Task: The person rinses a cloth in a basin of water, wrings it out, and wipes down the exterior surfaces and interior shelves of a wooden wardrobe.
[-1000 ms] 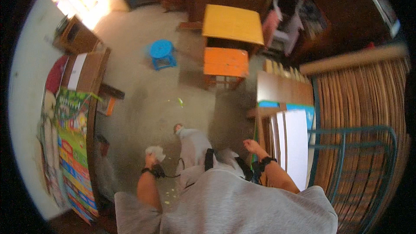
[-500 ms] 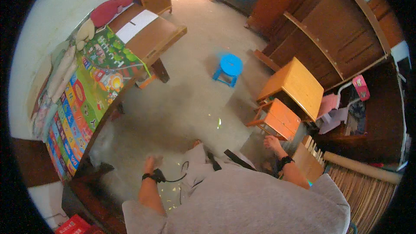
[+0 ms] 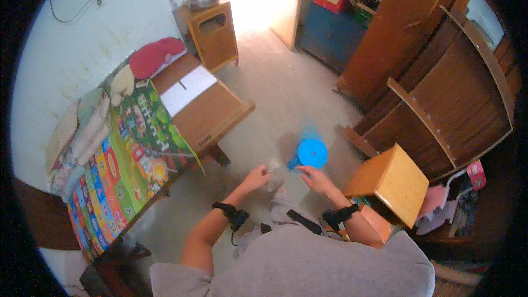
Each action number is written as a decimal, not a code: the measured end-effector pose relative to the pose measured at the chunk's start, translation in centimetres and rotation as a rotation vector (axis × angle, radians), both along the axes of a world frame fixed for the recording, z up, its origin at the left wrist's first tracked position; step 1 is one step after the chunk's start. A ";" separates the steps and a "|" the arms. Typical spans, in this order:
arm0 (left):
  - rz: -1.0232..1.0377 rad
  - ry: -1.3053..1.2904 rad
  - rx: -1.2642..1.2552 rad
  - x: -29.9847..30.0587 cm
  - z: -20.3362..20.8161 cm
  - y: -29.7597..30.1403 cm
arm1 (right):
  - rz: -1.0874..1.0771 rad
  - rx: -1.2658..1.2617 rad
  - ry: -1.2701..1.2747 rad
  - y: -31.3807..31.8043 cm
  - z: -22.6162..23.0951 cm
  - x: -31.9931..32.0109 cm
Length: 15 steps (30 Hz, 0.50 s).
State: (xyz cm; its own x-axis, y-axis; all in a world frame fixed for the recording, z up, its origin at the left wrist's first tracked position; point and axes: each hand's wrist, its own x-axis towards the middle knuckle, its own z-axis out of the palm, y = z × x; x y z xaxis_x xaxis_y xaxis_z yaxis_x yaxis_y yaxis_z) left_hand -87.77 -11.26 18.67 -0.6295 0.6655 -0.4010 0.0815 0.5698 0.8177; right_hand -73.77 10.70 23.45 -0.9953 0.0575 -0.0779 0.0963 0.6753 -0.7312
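Observation:
My left hand [image 3: 257, 178] is raised in front of me, its fingers closed on a small translucent thing [image 3: 274, 171], blurred; it looks like thin clear plastic. To its right, my right hand [image 3: 314, 179] reaches forward with bent fingers. Its fingertips appear just in front of a round blue stool [image 3: 312, 153]; contact between them cannot be made out. Nothing can be seen in the right hand, though its fingers are blurred. Both wrists wear black bands.
On the left, a colourful mat [image 3: 132, 170] lies on a wooden bed [image 3: 214, 115]. A small cabinet [image 3: 214, 38] bears a metal basin [image 3: 202, 0] beside the bright doorway. At right stand a yellow wooden stool [image 3: 390, 184], an orange stool [image 3: 377, 223] and a large wooden panel [image 3: 434, 99].
My view has tilted up and shows more of the doorway. Both hands have come up and inward, away from the sides of my body, closer together and towards the blue stool.

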 end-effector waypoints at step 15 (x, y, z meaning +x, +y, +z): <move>0.196 0.109 0.453 -27.9 5.8 18.0 | -0.067 -0.329 -0.016 13.2 3.5 -34.4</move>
State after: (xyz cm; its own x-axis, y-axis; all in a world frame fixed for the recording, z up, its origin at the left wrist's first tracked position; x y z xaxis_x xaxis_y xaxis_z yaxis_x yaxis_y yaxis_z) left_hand -115.63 6.77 24.46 -0.7821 0.6226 -0.0248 0.1069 0.1732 0.9791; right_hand -108.16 23.93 26.90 -0.9886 0.0917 -0.1191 0.1459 0.3953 -0.9069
